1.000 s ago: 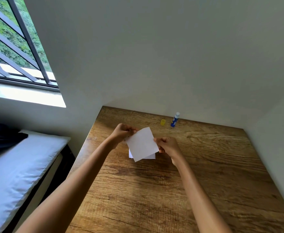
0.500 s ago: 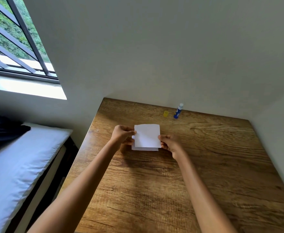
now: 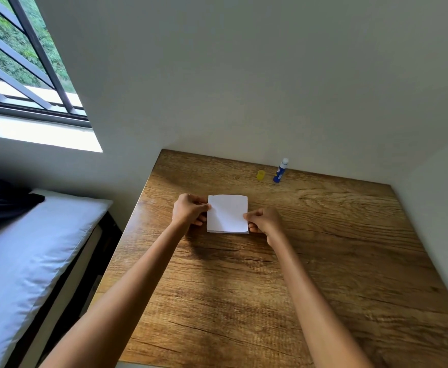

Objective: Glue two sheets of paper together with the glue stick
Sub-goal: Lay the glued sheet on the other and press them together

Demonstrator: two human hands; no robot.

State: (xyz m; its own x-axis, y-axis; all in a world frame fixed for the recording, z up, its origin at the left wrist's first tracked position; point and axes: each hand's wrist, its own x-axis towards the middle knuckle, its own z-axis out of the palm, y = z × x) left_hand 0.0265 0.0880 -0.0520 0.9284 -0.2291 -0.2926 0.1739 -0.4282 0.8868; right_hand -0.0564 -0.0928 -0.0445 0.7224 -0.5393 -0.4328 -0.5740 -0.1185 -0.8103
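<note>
A small white paper sheet lies squarely over a second white sheet, whose edge peeks out along the near side, on the wooden table. My left hand pinches the top sheet's left edge and my right hand pinches its right edge. The blue glue stick stands uncapped by the far wall, white tip up. Its yellow cap sits just to its left.
White walls close the table at the back and right. A bed with a white pillow lies off the table's left edge, below a barred window.
The top sheet, held tilted above the lower one a second ago, has been turned square and brought down to line up over it. Both hands kept their grip.
</note>
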